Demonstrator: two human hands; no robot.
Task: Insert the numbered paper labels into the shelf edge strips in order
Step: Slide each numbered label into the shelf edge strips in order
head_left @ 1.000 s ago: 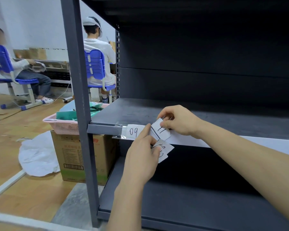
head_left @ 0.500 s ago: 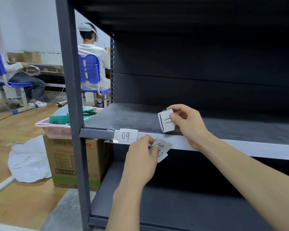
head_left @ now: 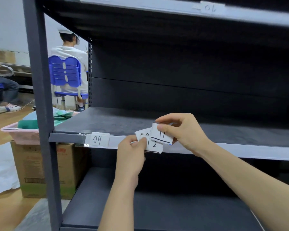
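Storeroom-type workrm: metal shelving (head_left: 40, 80) w/ label strips (head_left: 240, 151), cardboard box (head_left: 32, 172), seated person (head_left: 68, 52).

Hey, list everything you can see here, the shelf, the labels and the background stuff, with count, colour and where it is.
shelf unit: one, dark grey, fills most of the view
edge strip: one, white, front of the middle shelf
label 09: one, white, seated at the strip's left end
label 11: one, white, in front of the strip
label 12: one, white, overlapping another label whose number is hidden
basket: one, pink, on the box
cardboard box: one, brown and green, on the floor at left
chair: one, blue, behind the shelf, with a seated person
left hand: pinches label 12
right hand: pinches label 11
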